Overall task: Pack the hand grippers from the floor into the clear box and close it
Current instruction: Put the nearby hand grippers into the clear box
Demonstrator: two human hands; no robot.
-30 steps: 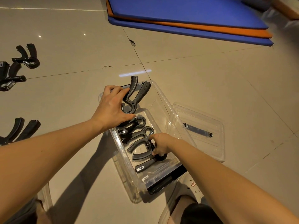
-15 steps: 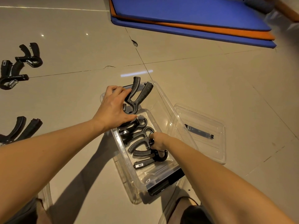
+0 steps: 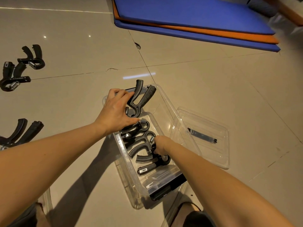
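A clear plastic box [image 3: 165,102] stands open on the tiled floor below me. My left hand [image 3: 115,112] grips a black hand gripper [image 3: 141,98] over the box's far end, handles pointing up and away. My right hand [image 3: 161,144] is down inside the box, fingers closed on the spring end of a hand gripper [image 3: 142,145] lying there. Two more grippers lie in the box, one [image 3: 139,127] further away and one [image 3: 154,164] nearer to me. The clear lid [image 3: 213,128] lies on the floor right of the box, touching it.
Three black grippers lie on the floor at the left: one [image 3: 32,57], another [image 3: 12,76], and a third [image 3: 21,133] at the left edge. Blue and orange mats [image 3: 196,18] are stacked at the back right. My knees frame the box's near end.
My right hand has slid a little further into the box along the lying grippers. My left hand holds its gripper in about the same place.
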